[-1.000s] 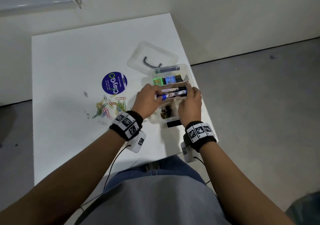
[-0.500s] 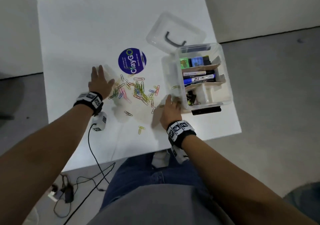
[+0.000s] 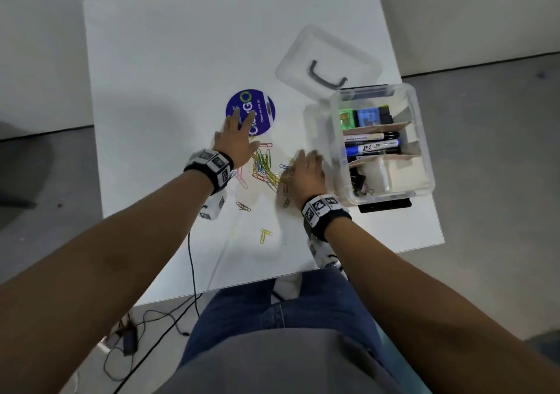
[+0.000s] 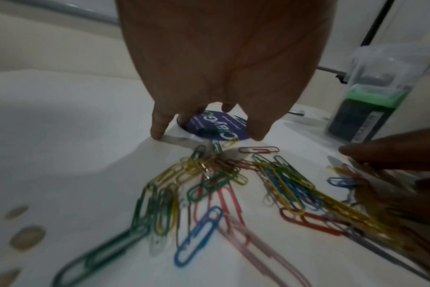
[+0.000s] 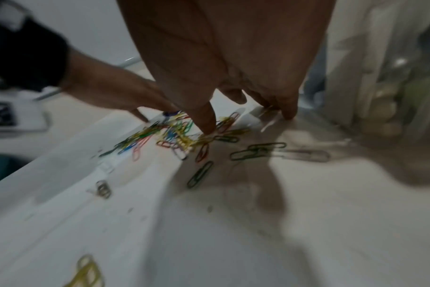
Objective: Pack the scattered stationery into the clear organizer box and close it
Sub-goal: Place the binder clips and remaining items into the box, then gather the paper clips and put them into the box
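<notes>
A heap of coloured paper clips [image 3: 264, 168] [image 4: 233, 186] [image 5: 174, 136] lies on the white table between my two hands. My left hand [image 3: 236, 139] [image 4: 206, 124] lies flat with straight fingers at the heap's left, fingertips reaching the round purple sticker [image 3: 251, 111]. My right hand [image 3: 306, 171] [image 5: 236, 114] lies flat at the heap's right, fingers touching clips, just left of the clear organizer box [image 3: 422, 139]. The box holds erasers [image 3: 365, 117], markers [image 3: 374, 145] and binder clips [image 3: 360, 183]. Its clear lid [image 3: 327, 57] with a grey handle lies off, behind the box.
Stray clips [image 3: 243, 206] and a yellow pair [image 3: 265, 234] lie nearer the table's front edge. A black flat object [image 3: 385, 205] sticks out under the box's front. Cables [image 3: 169, 321] hang to the floor at the left of my legs.
Both hands left the markers in the box and dropped to the table. They have since slid inward from both sides, pushing the paper clips into a tighter heap.
</notes>
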{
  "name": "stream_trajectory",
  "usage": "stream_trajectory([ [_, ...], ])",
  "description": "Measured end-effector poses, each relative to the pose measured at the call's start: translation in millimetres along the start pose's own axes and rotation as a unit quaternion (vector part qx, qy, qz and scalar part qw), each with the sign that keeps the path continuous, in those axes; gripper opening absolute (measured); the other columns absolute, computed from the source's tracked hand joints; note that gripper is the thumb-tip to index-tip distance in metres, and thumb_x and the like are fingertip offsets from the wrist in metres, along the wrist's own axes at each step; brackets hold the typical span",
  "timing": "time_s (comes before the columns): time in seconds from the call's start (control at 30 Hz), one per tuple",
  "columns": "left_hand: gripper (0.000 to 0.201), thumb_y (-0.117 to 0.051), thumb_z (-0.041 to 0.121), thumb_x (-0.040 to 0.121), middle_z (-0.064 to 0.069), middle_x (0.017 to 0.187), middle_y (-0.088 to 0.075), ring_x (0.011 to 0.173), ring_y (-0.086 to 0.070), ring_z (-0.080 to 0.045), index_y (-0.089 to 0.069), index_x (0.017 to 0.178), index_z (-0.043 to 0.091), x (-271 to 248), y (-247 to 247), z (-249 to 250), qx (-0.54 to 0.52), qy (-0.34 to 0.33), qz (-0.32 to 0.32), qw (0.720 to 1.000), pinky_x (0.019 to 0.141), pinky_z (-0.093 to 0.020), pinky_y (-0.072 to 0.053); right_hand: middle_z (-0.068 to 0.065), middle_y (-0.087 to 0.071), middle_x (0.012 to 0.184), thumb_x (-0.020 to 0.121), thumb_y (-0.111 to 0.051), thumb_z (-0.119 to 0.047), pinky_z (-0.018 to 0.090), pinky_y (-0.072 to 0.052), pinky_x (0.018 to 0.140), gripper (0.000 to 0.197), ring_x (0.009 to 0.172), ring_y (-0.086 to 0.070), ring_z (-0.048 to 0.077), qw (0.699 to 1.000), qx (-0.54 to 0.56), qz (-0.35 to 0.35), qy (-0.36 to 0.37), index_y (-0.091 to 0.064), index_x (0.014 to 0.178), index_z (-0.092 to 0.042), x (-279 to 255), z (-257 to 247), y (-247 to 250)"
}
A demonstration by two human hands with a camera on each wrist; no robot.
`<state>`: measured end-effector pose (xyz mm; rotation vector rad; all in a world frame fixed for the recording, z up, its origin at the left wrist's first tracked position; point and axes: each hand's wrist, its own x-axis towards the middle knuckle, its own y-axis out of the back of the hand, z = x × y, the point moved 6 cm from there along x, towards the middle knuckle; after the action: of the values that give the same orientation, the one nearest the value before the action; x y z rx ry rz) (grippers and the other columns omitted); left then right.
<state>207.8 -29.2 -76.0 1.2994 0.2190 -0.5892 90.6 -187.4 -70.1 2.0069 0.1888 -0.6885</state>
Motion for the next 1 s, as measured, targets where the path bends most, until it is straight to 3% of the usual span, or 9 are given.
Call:
stream_trajectory([
  [0.1, 0.071, -0.042, 0.046, 0.097, -0.007, 0.163, 0.006, 0.150, 0.003, -0.031, -0.006, 0.154, 0.022, -2.7, -8.4, 8.9, 0.062, -0.008, -0.046, 0.997, 0.115, -0.062, -0.017, 0.019, -0.025, 0.152, 0.090, -0.052, -0.017, 0.051, -0.033, 0.112, 0.057, 0.144, -0.021, 0.037, 0.991, -0.039, -0.012, 0.129, -0.031, 0.142, -0.008, -12.5, -20.3, -18.9],
  [0.2, 0.068, -0.045, 0.043, 0.097, -0.008, 0.163, -0.003, 0.150, -0.006, -0.030, -0.016, 0.153, 0.016, -33.6, -25.2, 13.7, 0.060, -0.096, -0.061, 0.992, 0.115, -0.059, -0.023, 0.017, -0.045, 0.137, 0.086, -0.056, -0.011, 0.053, -0.042, 0.101, 0.047, 0.128, -0.043, 0.037, 0.980, -0.029, 0.040, 0.191, -0.047, 0.132, -0.009, -26.2, -21.8, -11.6],
  [0.27, 0.067, -0.053, 0.043, 0.094, -0.011, 0.161, -0.015, 0.148, -0.018, -0.031, -0.027, 0.150, 0.019, -56.1, -24.5, 5.3, 0.017, -0.145, -0.030, 0.989, 0.115, -0.054, -0.027, 0.019, -0.039, 0.144, 0.084, -0.062, -0.013, 0.053, -0.040, 0.106, 0.061, 0.129, -0.042, 0.037, 0.988, -0.038, 0.069, 0.134, -0.037, 0.140, -0.012, -31.5, -8.1, 0.5],
  [0.37, 0.092, -0.073, 0.047, 0.078, -0.016, 0.158, -0.019, 0.144, -0.023, -0.034, -0.022, 0.152, 0.025, -73.5, -14.0, -32.4, -0.010, -0.063, 0.008, 0.998, 0.114, -0.050, -0.027, 0.023, -0.020, 0.152, 0.079, -0.073, -0.032, 0.054, -0.039, 0.105, 0.095, 0.134, -0.033, 0.044, 0.999, -0.040, 0.020, -0.011, -0.010, 0.150, -0.021, -36.2, 20.3, 3.9],
  [0.43, 0.113, -0.081, 0.051, 0.066, -0.016, 0.153, -0.017, 0.138, -0.024, -0.037, -0.010, 0.152, 0.030, -80.2, -14.4, -54.0, 0.020, 0.003, -0.013, 1.000, 0.107, -0.052, -0.033, 0.024, -0.020, 0.148, 0.075, -0.077, -0.034, 0.055, -0.045, 0.099, 0.104, 0.130, -0.033, 0.046, 0.999, -0.041, -0.005, -0.019, -0.006, 0.150, -0.023, -35.9, 18.3, -0.3],
  [0.53, 0.119, -0.087, 0.042, 0.061, -0.013, 0.141, -0.023, 0.126, -0.032, -0.035, -0.010, 0.152, 0.035, -82.2, -22.0, -55.1, 0.003, 0.005, -0.015, 1.000, 0.099, -0.051, -0.041, 0.022, -0.022, 0.144, 0.076, -0.078, -0.026, 0.052, -0.047, 0.096, 0.100, 0.127, -0.032, 0.041, 0.999, -0.026, -0.024, 0.012, -0.010, 0.149, -0.025, -23.0, -7.3, -9.2],
  [0.73, 0.069, -0.081, 0.018, 0.073, -0.013, 0.129, -0.037, 0.117, -0.043, -0.031, -0.047, 0.132, 0.021, -62.8, -17.7, -10.5, -0.091, -0.026, 0.015, 0.995, 0.099, -0.045, -0.045, 0.020, -0.036, 0.131, 0.091, -0.053, -0.011, 0.046, -0.047, 0.084, 0.043, 0.115, -0.043, 0.039, 0.996, -0.042, -0.018, 0.081, -0.039, 0.131, -0.006, 2.9, -57.7, -11.5],
  [0.87, 0.029, -0.067, 0.010, 0.084, -0.012, 0.114, -0.049, 0.103, -0.054, -0.029, -0.058, 0.111, 0.014, -59.1, -13.5, -1.7, -0.095, -0.022, 0.042, 0.994, 0.088, -0.040, -0.049, 0.020, -0.046, 0.126, 0.086, -0.051, 0.002, 0.042, -0.047, 0.084, 0.041, 0.112, -0.050, 0.037, 0.994, -0.056, -0.020, 0.091, -0.044, 0.126, -0.002, 7.2, -58.1, -3.0],
  [1.0, 0.015, -0.060, 0.006, 0.087, -0.012, 0.100, -0.058, 0.090, -0.060, -0.028, -0.064, 0.099, 0.012, -69.1, -5.8, -10.4, -0.131, 0.000, 0.072, 0.989, 0.078, -0.032, -0.047, 0.019, -0.052, 0.121, 0.085, -0.049, 0.006, 0.037, -0.045, 0.085, 0.038, 0.107, -0.054, 0.036, 0.997, 0.004, 0.004, 0.080, -0.051, 0.121, -0.002, 2.5, -45.6, 15.9],
])
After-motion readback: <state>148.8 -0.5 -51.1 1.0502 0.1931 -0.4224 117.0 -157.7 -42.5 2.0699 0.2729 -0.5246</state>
